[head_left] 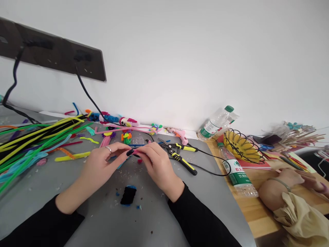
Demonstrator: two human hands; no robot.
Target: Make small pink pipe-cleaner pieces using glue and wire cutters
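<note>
Pink pipe cleaner (135, 152) pinched between both hands' fingertips (130, 152).

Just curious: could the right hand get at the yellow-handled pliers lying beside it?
Probably yes: the pliers lie just beside the right hand, nothing between, though that hand is busy pinching a pink stem.

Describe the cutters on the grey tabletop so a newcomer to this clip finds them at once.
Start at the grey tabletop and find the person's right hand, which pinches a pink pipe cleaner with the left hand. Just to its right lie the cutters, handles spread toward the wooden table. They alone have black and yellow handles; the nearby glue gun is pink.
</note>
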